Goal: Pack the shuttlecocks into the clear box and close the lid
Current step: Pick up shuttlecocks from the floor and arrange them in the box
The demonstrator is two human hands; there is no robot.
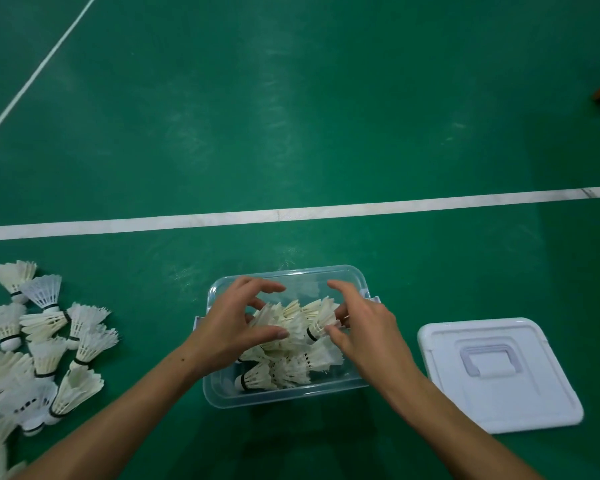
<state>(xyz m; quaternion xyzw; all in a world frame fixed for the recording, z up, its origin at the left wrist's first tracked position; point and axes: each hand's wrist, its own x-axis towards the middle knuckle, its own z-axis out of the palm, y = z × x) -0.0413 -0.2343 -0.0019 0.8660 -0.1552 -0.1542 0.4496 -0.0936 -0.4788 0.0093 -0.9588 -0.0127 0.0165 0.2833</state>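
Mid-pack: both hands were over the box [222,398], settling shuttles into it.

Step in hand looked like dropping or arranging a batch in the box, lower centre of frame; lid [499,374] lay flat lower right, off the box, handle side up. Left hand [232,322] and right hand [357,329] hovered over the box w/ fingers spread and loosely curved, facing each other around the shuttles in the box [291,341]; right fingertips seemed to touch one, but can't tell if either hand really gripped anything. Both forearms came in from the bottom edge, converging. Next, prob.: reach to the loose pile [42,344] at lower left, as many shuttles were left; lid comes after.
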